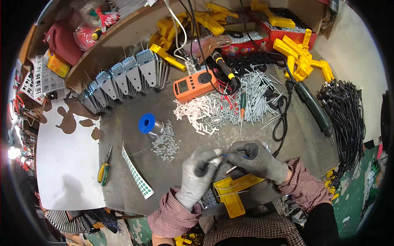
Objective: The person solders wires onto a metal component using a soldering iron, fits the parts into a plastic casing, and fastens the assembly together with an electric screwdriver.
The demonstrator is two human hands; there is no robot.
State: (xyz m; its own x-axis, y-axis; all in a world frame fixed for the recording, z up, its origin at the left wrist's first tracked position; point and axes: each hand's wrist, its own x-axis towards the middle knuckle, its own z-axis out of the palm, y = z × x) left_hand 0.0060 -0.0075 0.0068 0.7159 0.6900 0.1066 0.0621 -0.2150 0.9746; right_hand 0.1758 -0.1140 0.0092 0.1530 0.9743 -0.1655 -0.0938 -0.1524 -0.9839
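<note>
My left hand (pixel 195 175) and my right hand (pixel 255 159), both in grey gloves, meet above the front of the bench with their fingertips pinched. A thin blue wire (pixel 224 155) shows between them; its ends are hidden by the fingers. Just under my right hand sits a short white sleeve (pixel 231 169). Below both hands lies a yellow plastic housing (pixel 231 197), its long arm reaching under my right wrist. A perforated grey metal plate (pixel 209 199) lies against the housing, partly covered by my left forearm.
An orange power meter (pixel 195 85) stands behind piles of pale sleeves (pixel 196 112) and screws (pixel 258 92). Left are a solder spool (pixel 152 126), nuts (pixel 165 143), pliers (pixel 105 166) and a sticker strip (pixel 137 174). An electric screwdriver (pixel 314 107) and black cables (pixel 344 119) lie right.
</note>
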